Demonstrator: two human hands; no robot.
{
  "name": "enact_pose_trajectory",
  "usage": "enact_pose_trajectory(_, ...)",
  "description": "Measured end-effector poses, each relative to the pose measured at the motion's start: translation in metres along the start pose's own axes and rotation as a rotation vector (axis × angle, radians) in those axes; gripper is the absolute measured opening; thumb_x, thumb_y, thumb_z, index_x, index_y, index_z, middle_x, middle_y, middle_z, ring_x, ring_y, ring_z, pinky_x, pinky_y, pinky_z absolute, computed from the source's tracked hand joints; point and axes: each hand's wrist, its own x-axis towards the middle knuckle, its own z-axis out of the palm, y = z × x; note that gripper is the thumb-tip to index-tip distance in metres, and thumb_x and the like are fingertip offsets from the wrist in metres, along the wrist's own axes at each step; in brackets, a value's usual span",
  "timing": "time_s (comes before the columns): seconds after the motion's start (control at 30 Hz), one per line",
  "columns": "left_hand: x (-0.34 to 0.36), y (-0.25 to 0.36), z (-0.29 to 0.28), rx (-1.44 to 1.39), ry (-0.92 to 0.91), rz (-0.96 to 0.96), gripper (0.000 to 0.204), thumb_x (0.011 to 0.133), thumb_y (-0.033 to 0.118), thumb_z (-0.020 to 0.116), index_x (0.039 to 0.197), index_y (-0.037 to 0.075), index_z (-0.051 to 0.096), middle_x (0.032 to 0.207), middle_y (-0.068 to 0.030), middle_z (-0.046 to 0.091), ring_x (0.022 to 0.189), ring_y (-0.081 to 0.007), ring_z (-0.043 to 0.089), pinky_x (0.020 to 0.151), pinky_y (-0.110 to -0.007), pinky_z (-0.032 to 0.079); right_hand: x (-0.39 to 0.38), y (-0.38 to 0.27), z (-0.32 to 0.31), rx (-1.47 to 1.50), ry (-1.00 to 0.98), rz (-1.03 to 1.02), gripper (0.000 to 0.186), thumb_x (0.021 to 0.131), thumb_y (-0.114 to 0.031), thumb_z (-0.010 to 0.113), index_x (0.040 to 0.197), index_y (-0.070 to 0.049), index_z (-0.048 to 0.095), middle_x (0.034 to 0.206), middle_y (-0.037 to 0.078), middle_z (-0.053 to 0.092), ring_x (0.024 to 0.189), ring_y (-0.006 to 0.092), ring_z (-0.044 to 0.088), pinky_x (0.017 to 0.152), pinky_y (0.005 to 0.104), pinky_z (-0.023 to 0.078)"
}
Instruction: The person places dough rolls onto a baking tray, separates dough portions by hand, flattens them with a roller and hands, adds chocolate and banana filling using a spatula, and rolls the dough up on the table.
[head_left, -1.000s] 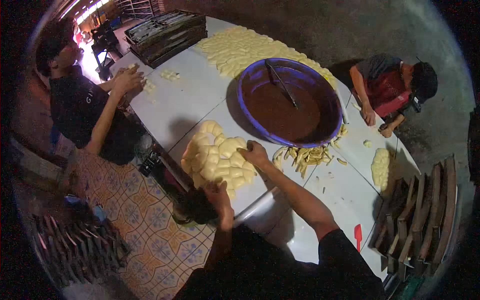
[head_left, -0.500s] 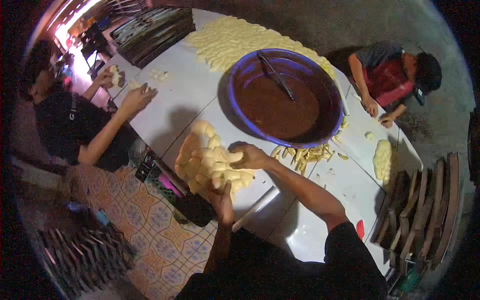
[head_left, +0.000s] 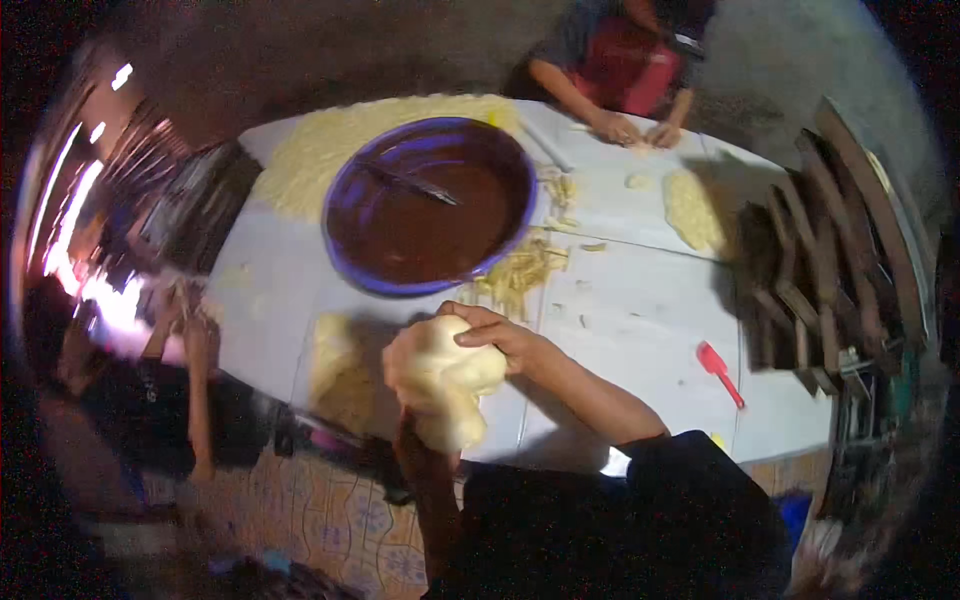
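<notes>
Both hands hold a clump of pale, smooth dough pieces (head_left: 458, 372) raised over the white tiled table. My right hand (head_left: 495, 340) grips it from the right, fingers curled over its top. My left hand (head_left: 405, 375) supports it from the left and below, partly hidden by the dough. More pale dough (head_left: 335, 355) lies on the table just left of my hands. Just beyond is a large purple basin (head_left: 375, 278) of brown liquid with a dark utensil (head_left: 405, 182) resting in it, and yellowish strips (head_left: 515, 270) lie beside it.
Dough pieces (head_left: 300, 165) cover the table's far left; another patch (head_left: 690, 210) lies right, near a red spatula (head_left: 720, 372). Dark stacked trays stand at the left (head_left: 195, 220) and right (head_left: 820, 260). A person (head_left: 620, 70) works across the table; another person's arms (head_left: 195, 370) are at left.
Both my hands have lifted a clump of dough off the table. The view has swung to the right, blurring slightly, so the basin and co-workers now sit differently in the picture.
</notes>
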Motion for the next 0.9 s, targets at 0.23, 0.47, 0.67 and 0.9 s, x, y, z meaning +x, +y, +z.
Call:
enact_pose_trajectory(0.23, 0.016, -0.118, 0.034, 0.408, -0.373, -0.332, 0.049, 0.104, 0.017, 0.052, 0.149, 0.002, 0.042, 0.146, -0.0142, 0.054, 0.127, -0.0281, 0.059, 0.109, -0.049, 0.048, -0.195, -0.086, -0.013, -0.4, 0.492, -0.226, 0.057, 0.086, -0.009, 0.078, 0.134, -0.001, 0.049, 0.118, 0.012, 0.066, 0.107, 0.0184, 0.067, 0.088, 0.0318, 0.059)
enact_pose_trajectory(0.47, 0.099, -0.241, 0.094, 0.638, -0.49, -0.677, 0.056, 0.098, 0.006, 0.057, 0.151, 0.003, 0.038, 0.138, -0.0137, 0.057, 0.127, -0.0271, 0.058, 0.106, -0.046, 0.05, -0.298, -0.135, -0.076, -0.176, 0.84, -0.466, 0.051, 0.096, -0.011, 0.066, 0.14, 0.002, 0.046, 0.125, 0.019, 0.063, 0.108, 0.0271, 0.069, 0.089, 0.0393, 0.062)
enact_pose_trajectory(0.67, 0.205, -0.287, 0.054, 1.71, -0.374, 0.134, 0.051, 0.091, 0.019, 0.067, 0.136, -0.002, 0.057, 0.137, -0.0281, 0.058, 0.126, -0.0365, 0.058, 0.108, -0.043, 0.046, -0.342, -0.129, -0.207, -1.304, 1.409, 0.029, 0.059, 0.083, -0.024, 0.081, 0.134, -0.001, 0.064, 0.095, 0.014, 0.073, 0.084, 0.0195, 0.07, 0.073, 0.0327, 0.056)
enact_pose_trajectory(0.9, 0.137, -0.348, 0.081, 1.866, -1.0, 0.705, 0.059, 0.086, 0.011, 0.067, 0.142, 0.001, 0.049, 0.138, -0.0233, 0.056, 0.13, -0.0415, 0.051, 0.111, -0.05, 0.039, -0.384, -0.141, -0.201, -1.422, 1.364, -0.011, 0.057, 0.078, -0.026, 0.083, 0.128, -0.004, 0.069, 0.098, 0.02, 0.076, 0.086, 0.025, 0.072, 0.078, 0.0367, 0.056)
